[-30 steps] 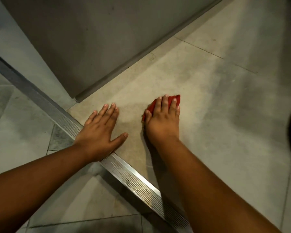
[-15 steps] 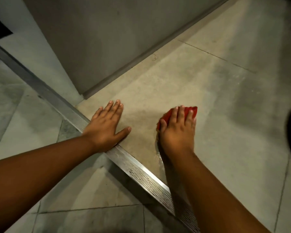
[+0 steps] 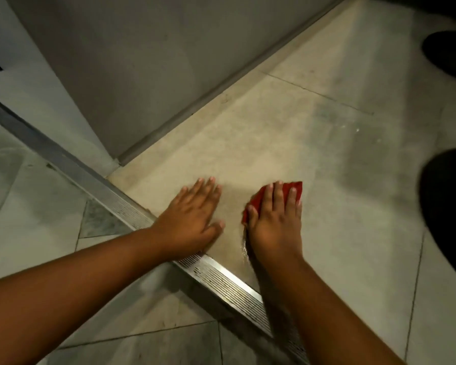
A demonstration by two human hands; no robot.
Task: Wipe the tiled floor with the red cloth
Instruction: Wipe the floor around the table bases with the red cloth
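My right hand (image 3: 274,222) lies flat on the red cloth (image 3: 298,187), pressing it onto the beige tiled floor (image 3: 353,206). Only the cloth's far edge and left corner show past my fingers. My left hand (image 3: 192,219) rests palm down on the same tile, fingers spread, holding nothing, its heel at the metal threshold strip (image 3: 221,280). A thin wet streak (image 3: 245,248) glints on the tile beside my right wrist.
A grey wall or door panel (image 3: 142,61) with a skirting edge runs diagonally behind my hands. The ribbed metal strip divides the beige tiles from grey marble-like tiles (image 3: 24,219) at the left. Dark shapes (image 3: 448,206) sit at the right edge.
My right hand has slid the cloth rightwards and a little nearer across the tile, leaving a wet streak. The left hand stays planted by the strip while the view shifts.
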